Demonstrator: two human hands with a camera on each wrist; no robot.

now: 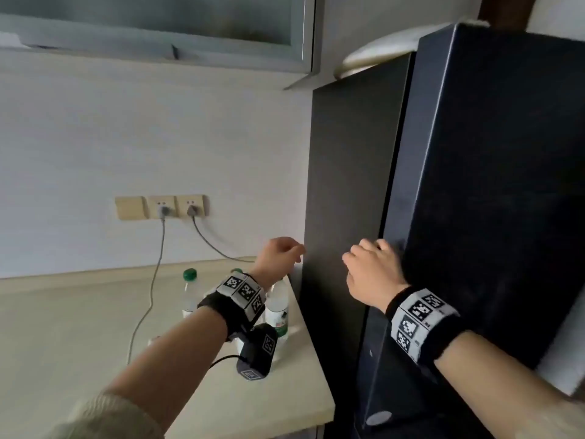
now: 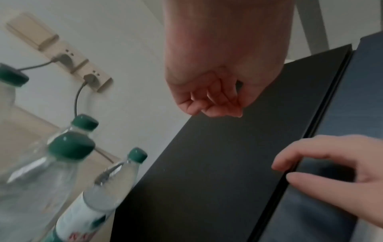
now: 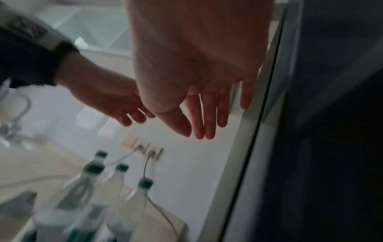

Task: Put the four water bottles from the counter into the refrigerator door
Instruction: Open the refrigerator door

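Several clear water bottles [image 1: 278, 307] with green caps stand close together on the beige counter [image 1: 79, 327], near its right end beside the black refrigerator. In the left wrist view the bottles [image 2: 110, 188] are low on the left. My left hand [image 1: 286, 252] hangs above them by the refrigerator's side panel [image 1: 342, 185], fingers loosely curled and holding nothing. My right hand [image 1: 372, 264] is at the left edge of the refrigerator door [image 1: 490, 169]. Its fingertips [image 2: 278, 165] touch the door seam and its fingers [image 3: 200, 124] are nearly straight. I cannot tell whether the door is ajar.
Wall sockets [image 1: 161, 206] hold two plugs, and their grey cables run down over the counter near the bottles. A wall cabinet [image 1: 158, 26] hangs overhead. A pale round object [image 1: 380, 49] lies on top of the refrigerator. The counter stretches away to the left of the bottles.
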